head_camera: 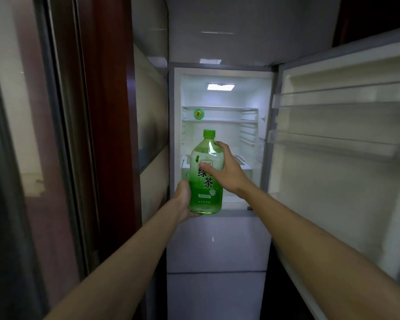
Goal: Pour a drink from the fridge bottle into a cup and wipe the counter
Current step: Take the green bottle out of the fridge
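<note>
While both my arms reached forward toward the middle of the frame, I held the green tea bottle upright in front of the open fridge. My left hand cupped the bottle's lower left side and base, fingers wrapped behind it and out of sight. My right hand was closed around the upper body from the right, thumb lying across the label and fingertips curled over the clear shoulder below the neck. Both grips were firmly on the bottle.

Bottle: clear plastic, green cap screwed on, green label with large dark characters, pale green liquid showing at the bottom and up toward the shoulder. It sat at centre frame, in front of the lit upper compartment.

Fridge interior: white walls, ceiling lamp glowing at upper centre. One shelf crossed the compartment above the bottle, with a small round green object at its left end; I could not tell what it was. Lower part of the compartment hid behind the bottle and my hands.

Fridge door swung open at right of frame, two clear door racks visible on its inner face. Grey drawer fronts ran below the compartment, bottom centre. Dark reddish wood panel stood at left of the fridge.
</note>
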Available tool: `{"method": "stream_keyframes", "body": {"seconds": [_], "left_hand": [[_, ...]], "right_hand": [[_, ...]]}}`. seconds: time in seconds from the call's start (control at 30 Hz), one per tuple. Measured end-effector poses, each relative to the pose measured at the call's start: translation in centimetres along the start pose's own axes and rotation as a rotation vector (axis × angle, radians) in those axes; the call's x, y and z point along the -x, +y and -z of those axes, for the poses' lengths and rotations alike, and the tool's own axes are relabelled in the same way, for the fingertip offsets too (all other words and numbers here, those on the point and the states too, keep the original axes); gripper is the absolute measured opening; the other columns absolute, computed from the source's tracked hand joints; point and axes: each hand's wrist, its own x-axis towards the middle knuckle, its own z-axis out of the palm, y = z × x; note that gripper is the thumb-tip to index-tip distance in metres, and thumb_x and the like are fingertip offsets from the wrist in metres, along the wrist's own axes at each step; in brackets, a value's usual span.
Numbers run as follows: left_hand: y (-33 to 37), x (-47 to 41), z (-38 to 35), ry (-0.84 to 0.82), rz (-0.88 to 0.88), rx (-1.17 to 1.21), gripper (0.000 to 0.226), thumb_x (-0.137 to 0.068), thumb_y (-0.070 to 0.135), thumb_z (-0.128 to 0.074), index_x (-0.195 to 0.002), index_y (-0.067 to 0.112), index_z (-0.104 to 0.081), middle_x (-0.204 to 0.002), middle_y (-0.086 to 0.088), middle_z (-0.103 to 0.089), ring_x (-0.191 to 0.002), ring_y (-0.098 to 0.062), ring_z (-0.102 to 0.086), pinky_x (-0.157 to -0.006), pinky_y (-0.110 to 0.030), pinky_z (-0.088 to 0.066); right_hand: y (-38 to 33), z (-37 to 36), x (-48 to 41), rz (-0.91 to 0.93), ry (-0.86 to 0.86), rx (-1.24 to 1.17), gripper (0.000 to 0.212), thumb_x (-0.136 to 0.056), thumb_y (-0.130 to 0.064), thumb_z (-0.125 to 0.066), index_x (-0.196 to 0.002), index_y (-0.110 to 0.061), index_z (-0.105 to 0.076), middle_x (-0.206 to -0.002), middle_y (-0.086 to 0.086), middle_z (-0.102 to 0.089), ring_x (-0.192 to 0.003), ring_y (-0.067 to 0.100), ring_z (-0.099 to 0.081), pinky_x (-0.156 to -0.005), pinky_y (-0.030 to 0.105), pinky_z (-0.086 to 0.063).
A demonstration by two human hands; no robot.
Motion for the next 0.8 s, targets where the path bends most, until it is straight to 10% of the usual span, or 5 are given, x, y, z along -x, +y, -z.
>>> {"method": "stream_keyframes", "body": {"seconds": [0.23, 0.8], "left_hand": [[-0.8, 6.4, -0.3, -0.03, 0.016, -0.025, 0.044, -0.099, 0.03, -0.027, -0.076, 0.011, -0.058, -0.043, -0.005, -0.063, -0.053, -0.022, -0.064, -0.057, -0.03, -0.051], [-4.3, 18.9, -5.6, -0.043, 0.007, 0.004, 0.047, -0.099, 0.033, -0.027, -0.078, 0.012, -0.064, -0.051, -0.007, -0.068, -0.072, -0.025, -0.062, -0.063, -0.033, -0.051]], "right_hand": [[-4.0, 1.0, 5.5, -0.03, 0.041, 0.011, 0.071, -0.084, -0.029, -0.075, -0.141, -0.025, -0.032, -0.114, 0.0, -0.063, -0.095, 0.009, -0.066, -0.076, 0.02, -0.055], [-10.9, 7.1, 15.6, -0.014, 0.042, 0.07, 0.076, -0.08, -0.038, -0.077, -0.14, -0.028, -0.032, -0.117, 0.004, -0.063, -0.1, 0.019, -0.067, -0.088, 0.046, -0.056]]}}
